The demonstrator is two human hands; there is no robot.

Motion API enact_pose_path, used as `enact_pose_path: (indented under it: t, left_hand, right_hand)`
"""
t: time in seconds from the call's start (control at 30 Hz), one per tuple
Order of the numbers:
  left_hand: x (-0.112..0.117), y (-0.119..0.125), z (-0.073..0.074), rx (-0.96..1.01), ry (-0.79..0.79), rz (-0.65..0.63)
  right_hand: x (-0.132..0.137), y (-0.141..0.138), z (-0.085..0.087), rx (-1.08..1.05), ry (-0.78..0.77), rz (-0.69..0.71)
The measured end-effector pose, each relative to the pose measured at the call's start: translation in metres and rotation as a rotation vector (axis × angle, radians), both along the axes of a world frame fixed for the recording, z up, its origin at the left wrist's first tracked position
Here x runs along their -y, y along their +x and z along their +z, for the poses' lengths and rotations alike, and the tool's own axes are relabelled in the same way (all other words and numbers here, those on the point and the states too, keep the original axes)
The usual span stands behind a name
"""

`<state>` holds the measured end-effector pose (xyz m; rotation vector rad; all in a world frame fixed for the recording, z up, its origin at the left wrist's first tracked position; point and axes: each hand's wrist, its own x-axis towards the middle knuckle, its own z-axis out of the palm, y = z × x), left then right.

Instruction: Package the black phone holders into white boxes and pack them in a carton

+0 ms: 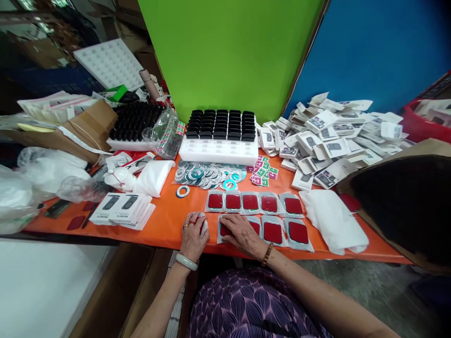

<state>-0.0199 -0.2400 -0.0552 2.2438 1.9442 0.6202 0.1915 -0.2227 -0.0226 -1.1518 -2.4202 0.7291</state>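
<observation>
The left hand (193,237) is closed round a packet (204,227), red showing between thumb and fingers. Just to its right, the right hand (243,234) lies over a red pad (224,230), fingers extended; whether they pinch its edge I cannot tell. More pads (272,232) sit right of that hand, another row (250,202) just beyond it. Past the left hand are a ring (178,191) and a ring pile (207,176); boxes (128,207) lie to its left.

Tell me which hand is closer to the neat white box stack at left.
Left. The left hand is to the right of the box stack; the right hand is farther right.
</observation>
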Motion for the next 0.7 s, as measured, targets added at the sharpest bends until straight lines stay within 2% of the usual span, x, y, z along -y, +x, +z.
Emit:
enact_pose_path:
  t: [0.13,0.27,0.43,0.7]
  left_hand:
    - [-0.001,0.001,-0.001,-0.021,0.027,-0.021]
    - [-0.002,0.017,-0.002,-0.129,0.077,0.032]
    - [0.000,0.033,-0.011,-0.182,0.162,0.060]
    - [-0.004,0.018,-0.019,-0.227,0.229,-0.065]
  right_hand:
    - [0.001,0.000,0.001,-0.010,0.023,-0.005]
    - [0.002,-0.001,0.003,0.002,0.059,-0.018]
    - [0.001,-0.003,0.004,0.037,0.103,-0.019]
    - [-0.002,-0.002,0.006,0.053,0.131,-0.015]
